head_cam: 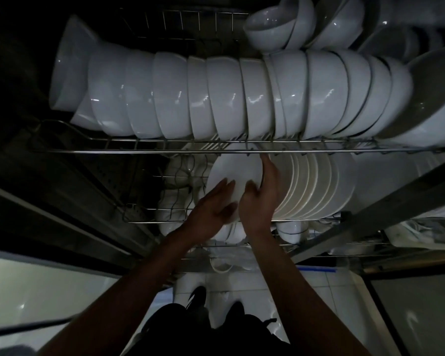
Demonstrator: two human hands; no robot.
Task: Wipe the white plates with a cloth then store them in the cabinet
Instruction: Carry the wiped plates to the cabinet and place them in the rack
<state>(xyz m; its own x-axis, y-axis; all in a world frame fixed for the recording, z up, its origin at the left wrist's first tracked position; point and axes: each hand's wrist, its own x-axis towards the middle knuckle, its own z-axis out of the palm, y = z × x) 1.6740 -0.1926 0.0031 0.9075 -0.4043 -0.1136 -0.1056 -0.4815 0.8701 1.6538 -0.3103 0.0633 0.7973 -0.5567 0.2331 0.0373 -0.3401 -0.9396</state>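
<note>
A white plate (235,173) stands on edge in the middle wire rack (149,220) of the open cabinet, at the left end of a row of upright white plates (316,186). My left hand (211,205) lies with straight fingers flat against the plate's face. My right hand (261,191) grips the plate's right rim, thumb on the front and fingers behind, between it and the row. No cloth is in view.
The upper wire rack (216,151) holds a long row of white bowls (216,96), with more bowls (275,24) stacked behind. Cups and small dishes (292,228) sit on a lower rack. The cabinet's metal frame (370,219) slants at right. Tiled floor lies below.
</note>
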